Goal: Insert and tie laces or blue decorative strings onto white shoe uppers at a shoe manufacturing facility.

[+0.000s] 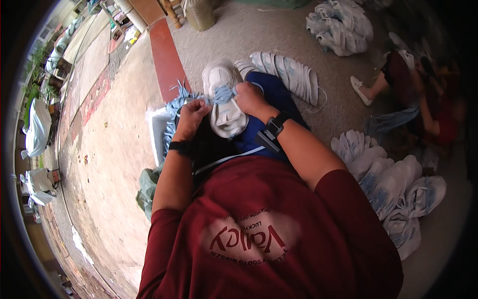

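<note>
A white sneaker [228, 119] lies across my lap, its sole end away from me and its opening toward me. Light blue lace [222, 93] crosses its tongue. My left hand [193, 115] is closed at the shoe's left side, thumb and fingertips pinching a blue lace. On the right side my right hand [250, 99] is closed against the shoe's upper, fingers curled round a lace; its fingertips are partly hidden. A bundle of light blue laces [172, 122] hangs over a white box [157, 130] beside my left forearm.
Rows of white shoes [291, 74] lie just past my right knee. A heap of white shoes [340, 25] sits farther off, and more shoes [393, 179] are piled at my right. Another person [423, 94] sits at the far right. A green bag [148, 192] lies by my left elbow.
</note>
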`<state>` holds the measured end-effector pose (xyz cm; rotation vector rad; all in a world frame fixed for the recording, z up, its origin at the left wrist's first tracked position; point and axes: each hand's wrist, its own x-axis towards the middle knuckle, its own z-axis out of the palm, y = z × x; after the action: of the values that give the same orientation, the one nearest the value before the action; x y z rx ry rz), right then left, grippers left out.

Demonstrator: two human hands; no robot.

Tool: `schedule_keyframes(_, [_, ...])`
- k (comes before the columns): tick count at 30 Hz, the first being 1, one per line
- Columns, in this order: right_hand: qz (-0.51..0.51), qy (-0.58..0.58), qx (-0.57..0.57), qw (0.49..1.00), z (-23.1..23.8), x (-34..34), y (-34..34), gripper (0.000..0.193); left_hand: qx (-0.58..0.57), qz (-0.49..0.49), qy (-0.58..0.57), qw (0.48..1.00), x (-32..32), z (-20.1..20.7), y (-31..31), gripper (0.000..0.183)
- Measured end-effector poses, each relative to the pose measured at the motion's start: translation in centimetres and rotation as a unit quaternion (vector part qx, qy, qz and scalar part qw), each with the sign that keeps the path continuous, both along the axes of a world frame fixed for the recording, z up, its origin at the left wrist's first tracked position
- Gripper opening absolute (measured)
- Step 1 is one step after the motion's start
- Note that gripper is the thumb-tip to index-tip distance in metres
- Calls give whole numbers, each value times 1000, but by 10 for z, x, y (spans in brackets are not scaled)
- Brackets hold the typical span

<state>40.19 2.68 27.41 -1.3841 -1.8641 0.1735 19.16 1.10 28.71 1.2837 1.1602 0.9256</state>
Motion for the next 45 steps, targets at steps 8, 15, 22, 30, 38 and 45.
schedule_keyframes(8, [-29, -4, -73, 997, -2, -16, -28, 16, 25, 78, -2, 997, 5, 19, -28, 17])
schedule_keyframes(15, [1, 0, -91, 996, 23, -20, -60, 18, 167, 13, 60, 984, 31, 16, -32, 12])
schedule_keyframes(22, [-33, 63, -54, 996, -9, -23, -39, 7, 331, 5, 329, 884, 56, 39, -27, 7])
schedule_keyframes(30, [-87, 148, -99, 980, -3, -23, -42, 10, 390, 19, 385, 836, 62, 30, -22, 6])
schedule_keyframes(38, [-78, 167, -59, 981, -5, -21, -39, 7, 416, -70, 455, 784, 66, 18, -8, 12])
schedule_keyframes(45, [-109, 126, -84, 982, -3, -20, -45, 8, 326, -99, 546, 765, 82, 40, -15, 15])
